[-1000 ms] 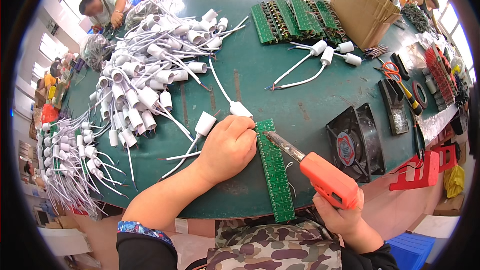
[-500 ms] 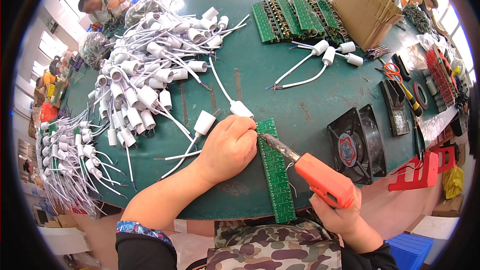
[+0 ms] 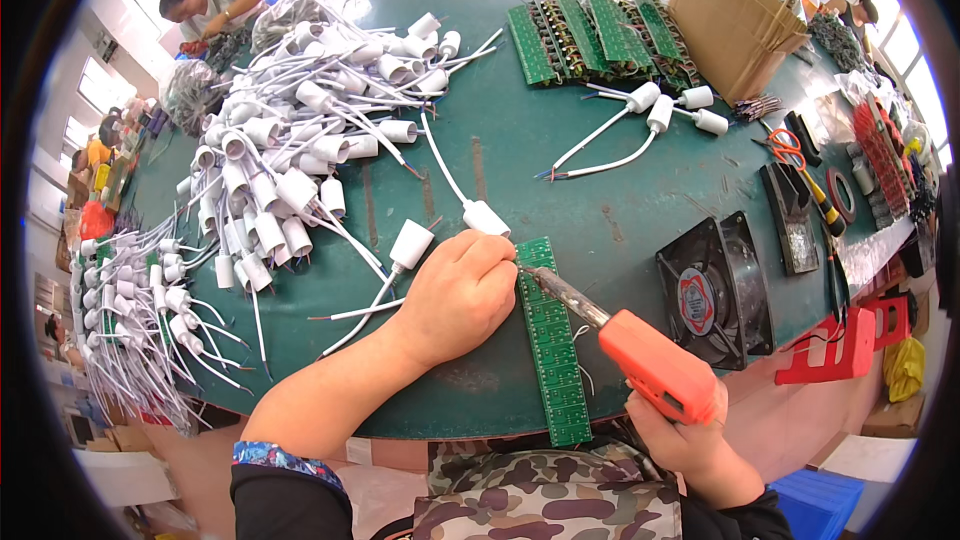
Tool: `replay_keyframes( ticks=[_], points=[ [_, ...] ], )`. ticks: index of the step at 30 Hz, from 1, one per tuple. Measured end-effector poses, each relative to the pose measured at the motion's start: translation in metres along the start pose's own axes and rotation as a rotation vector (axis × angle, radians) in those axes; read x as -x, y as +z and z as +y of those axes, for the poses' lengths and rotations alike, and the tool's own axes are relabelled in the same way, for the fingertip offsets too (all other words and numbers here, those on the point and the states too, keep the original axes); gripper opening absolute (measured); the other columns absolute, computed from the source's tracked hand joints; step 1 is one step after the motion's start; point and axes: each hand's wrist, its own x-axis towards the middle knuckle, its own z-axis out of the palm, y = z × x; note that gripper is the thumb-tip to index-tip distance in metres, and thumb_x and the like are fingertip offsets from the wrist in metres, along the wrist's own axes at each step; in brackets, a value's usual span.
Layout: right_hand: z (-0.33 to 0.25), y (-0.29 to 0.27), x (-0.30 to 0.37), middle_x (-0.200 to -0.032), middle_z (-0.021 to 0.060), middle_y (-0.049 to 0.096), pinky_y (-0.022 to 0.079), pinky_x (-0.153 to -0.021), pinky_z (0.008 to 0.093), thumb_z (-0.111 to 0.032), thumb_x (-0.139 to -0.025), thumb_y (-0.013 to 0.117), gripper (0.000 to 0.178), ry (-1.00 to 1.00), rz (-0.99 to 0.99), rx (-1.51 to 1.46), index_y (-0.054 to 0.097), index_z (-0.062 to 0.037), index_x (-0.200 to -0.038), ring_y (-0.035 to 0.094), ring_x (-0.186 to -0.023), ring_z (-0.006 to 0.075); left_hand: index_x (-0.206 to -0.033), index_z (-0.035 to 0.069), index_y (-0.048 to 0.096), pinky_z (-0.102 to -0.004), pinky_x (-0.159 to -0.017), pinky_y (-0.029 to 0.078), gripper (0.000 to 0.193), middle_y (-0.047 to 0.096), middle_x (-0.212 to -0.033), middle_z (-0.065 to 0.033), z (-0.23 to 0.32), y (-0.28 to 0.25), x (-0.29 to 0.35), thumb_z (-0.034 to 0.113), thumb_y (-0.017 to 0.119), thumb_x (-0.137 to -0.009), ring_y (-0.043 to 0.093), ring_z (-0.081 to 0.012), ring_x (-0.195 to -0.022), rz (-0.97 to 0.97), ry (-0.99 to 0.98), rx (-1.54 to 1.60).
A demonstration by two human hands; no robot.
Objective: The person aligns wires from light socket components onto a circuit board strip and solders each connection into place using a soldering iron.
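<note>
My right hand point(image 3: 685, 430) grips a red pistol-shaped soldering iron point(image 3: 655, 365). Its dark metal tip meets the upper left end of a long green circuit board point(image 3: 555, 350), lying lengthwise on the table in front of me. My left hand point(image 3: 455, 295) is closed at that same end. From under its fingers a white cylindrical lamp holder point(image 3: 484, 218) juts out, its white cable running away across the table; the fingertips and wire ends there are hidden. Left of this hand lies another white lamp holder with a cable point(image 3: 410, 244).
A large heap of corded lamp holders point(image 3: 290, 155) covers the left, with wired boards point(image 3: 130, 300) nearer. On the right stand a black fan point(image 3: 715, 290), a black oblong block point(image 3: 788, 215) and orange-handled scissors point(image 3: 785, 148). Populated boards point(image 3: 590, 40) and a cardboard box point(image 3: 735, 25) sit farther back.
The soldering iron and my right hand have shifted slightly right and down, the tip staying by the board's far end. My left hand stays closed in place. A co-worker far left has lowered a hand.
</note>
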Motion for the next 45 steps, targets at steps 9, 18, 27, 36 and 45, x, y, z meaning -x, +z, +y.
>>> replay_keyframes(
  ticks=[9,18,27,36,45],
  points=[
    [-0.002,-0.006,0.006,-0.1,0.0171,0.074,0.058,-0.068,0.0298,-0.004,-0.083,0.083,0.058,-0.055,0.03,0.015,0.055,0.0137,-0.13,0.071,-0.074,0.0169,-0.086,0.0,0.062,-0.0398,-0.078,0.055,0.02,0.063,-0.1,-0.011,0.0,0.0,0.0,-0.005,0.073,-0.071,0.064,-0.031,-0.09,0.016,0.003,-0.016],
    [-0.005,-0.007,0.011,-0.099,0.0163,0.075,0.058,-0.069,0.0301,-0.007,-0.084,0.083,0.057,-0.058,0.071,0.008,0.055,0.0133,-0.129,0.071,-0.073,0.0173,-0.086,0.001,0.062,-0.0394,-0.077,0.055,0.018,0.063,-0.099,-0.0108,0.002,0.001,0.001,-0.003,0.074,-0.072,0.064,-0.0306,-0.09,0.014,-0.007,-0.028],
    [-0.012,-0.014,0.015,-0.096,0.014,0.075,0.058,-0.069,0.0293,-0.008,-0.083,0.084,0.059,-0.049,0.056,0.025,0.055,0.0131,-0.13,0.071,-0.073,0.0168,-0.095,0.002,0.063,-0.0416,-0.081,0.054,0.026,0.064,-0.102,-0.0116,0.005,-0.01,0.002,0.001,0.076,-0.072,0.064,-0.0325,-0.094,-0.026,-0.032,-0.033],
    [-0.015,-0.022,0.032,-0.09,0.0065,0.074,0.057,-0.07,0.0316,-0.006,-0.08,0.082,0.041,0.072,0.07,-0.118,0.066,0.0052,-0.117,0.07,-0.073,0.0173,-0.115,0.002,0.059,-0.0433,-0.084,0.053,0.047,0.067,-0.11,-0.0125,0.002,-0.049,0.014,0.008,0.081,-0.074,0.065,-0.0338,-0.097,-0.261,-0.138,-0.1],
    [-0.024,-0.032,0.06,-0.114,0.0162,0.07,0.061,-0.071,0.0321,-0.007,-0.095,0.063,0.038,0.316,0.144,-0.398,0.058,0.0058,-0.13,0.068,-0.08,0.0156,-0.098,0.007,0.065,-0.036,-0.07,0.05,0.022,0.057,-0.087,-0.0011,0.018,-0.073,-0.043,0.013,0.067,-0.077,0.061,-0.0197,-0.081,-0.496,0.154,-0.489]
  ],
)
